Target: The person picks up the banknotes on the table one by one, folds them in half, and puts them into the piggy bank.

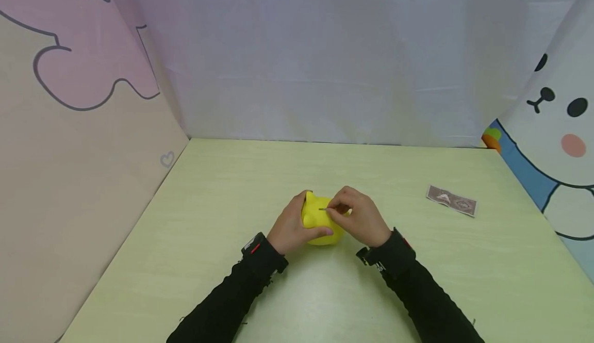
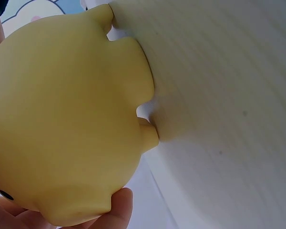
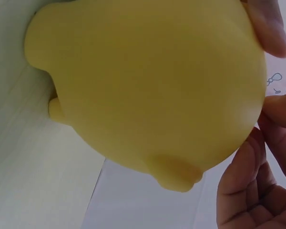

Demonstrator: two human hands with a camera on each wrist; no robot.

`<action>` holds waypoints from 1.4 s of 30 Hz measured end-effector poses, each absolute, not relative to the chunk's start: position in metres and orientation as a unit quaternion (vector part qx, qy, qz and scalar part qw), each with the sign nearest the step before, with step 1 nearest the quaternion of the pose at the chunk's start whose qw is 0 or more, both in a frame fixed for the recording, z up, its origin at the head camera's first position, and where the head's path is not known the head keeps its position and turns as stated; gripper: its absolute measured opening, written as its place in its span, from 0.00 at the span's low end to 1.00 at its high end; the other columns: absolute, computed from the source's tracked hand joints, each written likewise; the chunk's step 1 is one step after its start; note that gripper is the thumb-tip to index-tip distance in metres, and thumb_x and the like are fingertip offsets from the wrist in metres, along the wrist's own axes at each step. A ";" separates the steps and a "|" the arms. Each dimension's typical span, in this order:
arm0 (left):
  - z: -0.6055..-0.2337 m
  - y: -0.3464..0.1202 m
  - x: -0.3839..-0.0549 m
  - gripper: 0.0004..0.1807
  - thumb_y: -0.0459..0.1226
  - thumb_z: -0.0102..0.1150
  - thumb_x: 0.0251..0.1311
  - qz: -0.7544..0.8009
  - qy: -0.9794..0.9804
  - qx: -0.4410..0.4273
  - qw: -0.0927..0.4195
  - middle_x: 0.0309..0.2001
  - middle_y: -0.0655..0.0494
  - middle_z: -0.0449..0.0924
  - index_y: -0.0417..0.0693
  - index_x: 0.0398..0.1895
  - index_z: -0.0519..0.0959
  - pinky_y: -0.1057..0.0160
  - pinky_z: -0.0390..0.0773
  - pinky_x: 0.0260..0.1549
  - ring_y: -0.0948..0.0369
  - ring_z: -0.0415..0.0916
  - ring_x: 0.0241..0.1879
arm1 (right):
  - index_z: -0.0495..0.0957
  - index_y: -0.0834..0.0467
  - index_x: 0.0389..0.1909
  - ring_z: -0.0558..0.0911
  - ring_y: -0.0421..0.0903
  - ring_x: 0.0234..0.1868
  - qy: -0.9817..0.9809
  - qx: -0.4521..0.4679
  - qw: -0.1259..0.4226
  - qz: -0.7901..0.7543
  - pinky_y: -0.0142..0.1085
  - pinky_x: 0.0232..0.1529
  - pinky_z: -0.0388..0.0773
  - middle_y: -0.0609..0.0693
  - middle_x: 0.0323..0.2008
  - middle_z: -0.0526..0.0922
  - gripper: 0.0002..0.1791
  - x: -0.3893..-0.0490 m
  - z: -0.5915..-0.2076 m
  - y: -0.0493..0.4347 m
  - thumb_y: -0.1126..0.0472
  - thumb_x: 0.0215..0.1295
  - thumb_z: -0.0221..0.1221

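Note:
A yellow piggy bank [image 1: 319,220] stands on its short feet on the table, a dark slot [image 1: 322,209] in its top. My left hand [image 1: 293,225] grips it from the left, around the snout end, with the thumb along the near side. At the slot, the thumb and forefinger of my right hand [image 1: 363,218] pinch a small thin thing. Fingertips hide most of it, so its kind cannot be told. The left wrist view shows the pig's round side [image 2: 71,105] and a black eye [image 2: 6,194]. In the right wrist view, fingertips [image 3: 276,112] meet against the bank's top.
A creased brown-and-white banknote [image 1: 451,200] lies flat on the pale green table [image 1: 241,178], to the right of the bank. A white cloth [image 1: 325,64] hangs along the back edge. Printed cartoon cloths [image 1: 93,152] stand at both sides.

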State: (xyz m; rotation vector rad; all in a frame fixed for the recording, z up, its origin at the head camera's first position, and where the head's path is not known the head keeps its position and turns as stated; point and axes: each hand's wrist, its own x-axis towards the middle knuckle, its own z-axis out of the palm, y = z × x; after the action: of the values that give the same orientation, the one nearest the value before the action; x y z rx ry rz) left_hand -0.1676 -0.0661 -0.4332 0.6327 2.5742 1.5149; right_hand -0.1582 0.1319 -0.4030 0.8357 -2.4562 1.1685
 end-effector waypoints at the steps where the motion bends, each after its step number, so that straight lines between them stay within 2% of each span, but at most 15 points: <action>1: -0.433 -0.066 -0.168 0.35 0.47 0.78 0.46 0.495 0.843 0.207 0.043 0.41 0.57 0.72 0.51 0.53 0.67 0.64 0.78 0.34 0.59 0.72 0.36 | 0.83 0.59 0.31 0.77 0.41 0.31 -0.855 0.289 0.146 0.405 0.33 0.34 0.80 0.49 0.31 0.78 0.04 -0.158 -0.403 0.131 0.70 0.58 0.66; 15: -0.432 -0.065 -0.167 0.34 0.47 0.78 0.46 0.494 0.843 0.209 0.040 0.40 0.57 0.72 0.51 0.52 0.67 0.64 0.78 0.33 0.59 0.72 0.35 | 0.84 0.57 0.29 0.76 0.41 0.31 -0.860 0.284 0.150 0.396 0.32 0.34 0.79 0.48 0.30 0.76 0.05 -0.160 -0.406 0.131 0.71 0.56 0.66; 25: -0.433 -0.065 -0.169 0.35 0.49 0.78 0.45 0.499 0.840 0.209 0.044 0.40 0.57 0.72 0.52 0.52 0.67 0.63 0.78 0.32 0.59 0.72 0.35 | 0.85 0.60 0.30 0.76 0.41 0.31 -0.862 0.281 0.145 0.396 0.31 0.35 0.79 0.48 0.30 0.76 0.02 -0.160 -0.403 0.130 0.69 0.58 0.66; 42: -0.432 -0.066 -0.168 0.36 0.51 0.77 0.45 0.496 0.843 0.202 0.049 0.40 0.57 0.72 0.52 0.53 0.67 0.64 0.78 0.33 0.59 0.72 0.36 | 0.84 0.60 0.31 0.74 0.40 0.32 -0.872 0.282 0.142 0.374 0.31 0.35 0.78 0.48 0.31 0.75 0.03 -0.159 -0.401 0.127 0.71 0.57 0.65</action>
State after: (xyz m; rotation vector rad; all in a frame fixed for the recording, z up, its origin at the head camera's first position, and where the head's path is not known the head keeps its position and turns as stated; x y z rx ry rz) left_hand -0.1679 -0.0660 -0.4317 0.6162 2.5689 1.5098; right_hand -0.1586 0.1270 -0.4008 0.8144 -2.5163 1.0786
